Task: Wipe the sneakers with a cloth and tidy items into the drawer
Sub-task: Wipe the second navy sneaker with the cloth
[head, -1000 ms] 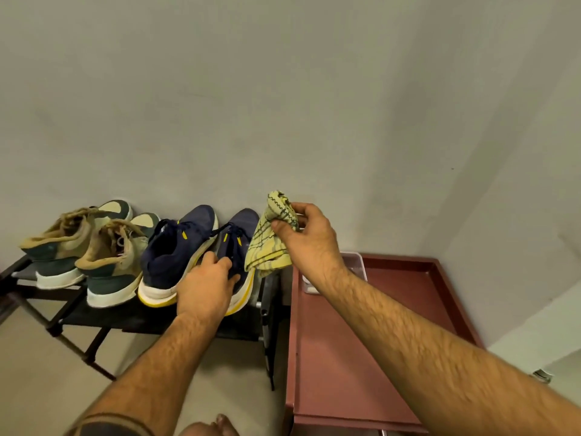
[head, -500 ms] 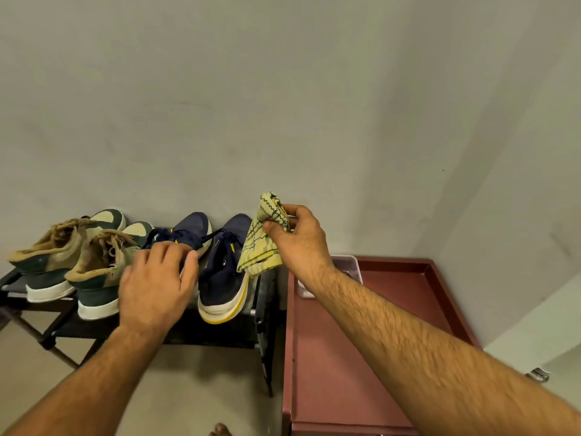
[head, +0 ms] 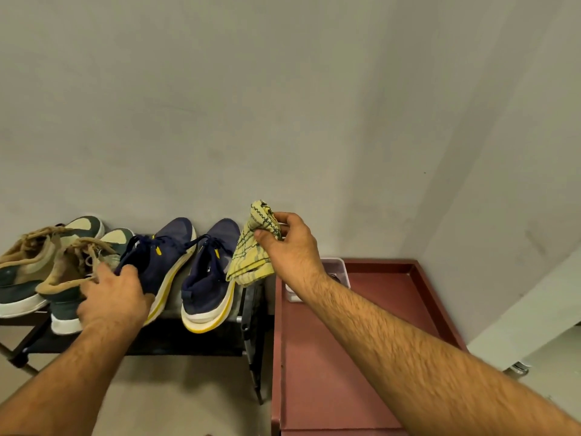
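Note:
Two navy sneakers with yellow-white soles stand on a black shoe rack (head: 195, 341). My left hand (head: 114, 298) grips the heel of the left navy sneaker (head: 163, 256), which is tilted onto its side. The right navy sneaker (head: 210, 278) stands flat beside it. Just right of that shoe, above the rack's end, my right hand (head: 292, 250) pinches a bunched yellow checked cloth (head: 250, 250); the cloth hangs free and touches no shoe that I can see.
A pair of tan and green sneakers (head: 37, 265) sits at the rack's left. A red-brown cabinet top (head: 314, 357) with a raised rim adjoins the rack on the right. A small white tray (head: 338, 267) lies on it, partly hidden by my wrist. A wall rises close behind.
My left hand left the right navy sneaker, moved left and took the left navy sneaker by the heel, tilting it. My right hand kept holding the cloth in about the same place.

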